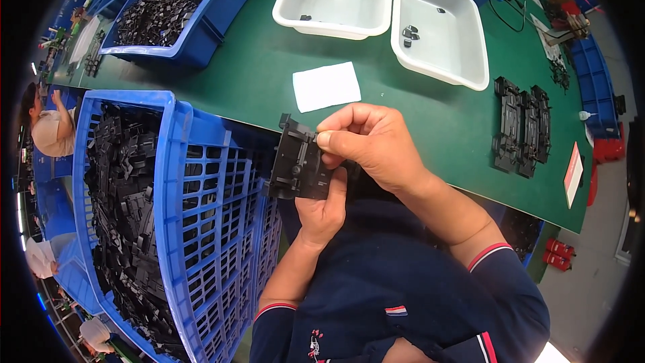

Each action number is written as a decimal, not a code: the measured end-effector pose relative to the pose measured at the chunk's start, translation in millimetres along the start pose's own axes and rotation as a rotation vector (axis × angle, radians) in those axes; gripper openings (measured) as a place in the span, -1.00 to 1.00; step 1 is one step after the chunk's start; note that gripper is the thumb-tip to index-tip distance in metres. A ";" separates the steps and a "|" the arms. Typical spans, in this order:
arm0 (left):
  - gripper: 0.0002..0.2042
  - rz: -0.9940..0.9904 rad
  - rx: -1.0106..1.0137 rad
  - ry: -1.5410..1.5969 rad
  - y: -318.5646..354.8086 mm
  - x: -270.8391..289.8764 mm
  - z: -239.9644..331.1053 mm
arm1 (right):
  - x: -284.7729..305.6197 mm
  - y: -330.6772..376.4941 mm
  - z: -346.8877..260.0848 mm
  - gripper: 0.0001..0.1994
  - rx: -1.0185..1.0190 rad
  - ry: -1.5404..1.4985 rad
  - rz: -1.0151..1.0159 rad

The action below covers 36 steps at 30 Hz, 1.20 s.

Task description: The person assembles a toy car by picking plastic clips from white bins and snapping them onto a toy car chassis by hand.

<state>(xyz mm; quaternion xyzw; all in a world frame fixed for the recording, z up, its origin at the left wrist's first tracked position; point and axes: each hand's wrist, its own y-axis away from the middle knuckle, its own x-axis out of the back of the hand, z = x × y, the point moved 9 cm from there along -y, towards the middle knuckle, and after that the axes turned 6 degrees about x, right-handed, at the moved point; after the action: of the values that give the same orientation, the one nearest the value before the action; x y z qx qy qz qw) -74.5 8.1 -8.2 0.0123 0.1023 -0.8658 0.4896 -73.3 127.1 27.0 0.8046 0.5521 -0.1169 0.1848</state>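
A flat black plastic part [297,160] with ribs and clips is held upright in front of my chest, over the near edge of the green table [255,60]. My left hand [322,210] grips its lower right side from below. My right hand [373,146] pinches its upper right edge with thumb and fingers. To my left stands a blue lattice crate [201,215] filled with many similar black parts [127,215].
Two white tubs [363,23] [470,60] holding a few small black pieces sit at the back. A white paper sheet [326,85] lies ahead. Finished black parts [523,126] are stacked at right. Another blue bin [201,33] of black parts is far left. Other people work at left.
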 end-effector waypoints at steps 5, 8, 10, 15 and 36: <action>-0.70 0.042 0.146 0.206 -7.9 5.2 -6.0 | 2.0 -13.4 0.4 -0.88 -0.024 0.040 -0.014; -0.64 0.052 0.303 0.444 -16.6 8.7 -6.7 | 30.5 -35.2 -40.5 -0.84 0.211 0.290 0.070; -0.54 0.052 0.384 0.544 -21.0 14.5 -13.0 | 48.4 -61.4 -75.0 -0.81 0.343 0.561 0.146; -0.53 0.021 0.416 0.676 -34.4 11.7 -20.0 | 73.5 -156.7 -107.8 -0.79 0.500 1.138 0.243; -0.55 0.009 0.475 0.647 -35.0 15.9 -27.6 | 50.4 -246.1 -39.4 -0.87 0.170 1.406 -0.114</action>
<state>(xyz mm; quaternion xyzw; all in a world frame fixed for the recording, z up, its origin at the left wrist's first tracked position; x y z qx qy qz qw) -114.7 17.4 -31.4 0.3976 0.0485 -0.8146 0.4195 -284.8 265.7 1.5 0.6708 0.5708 0.3779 -0.2853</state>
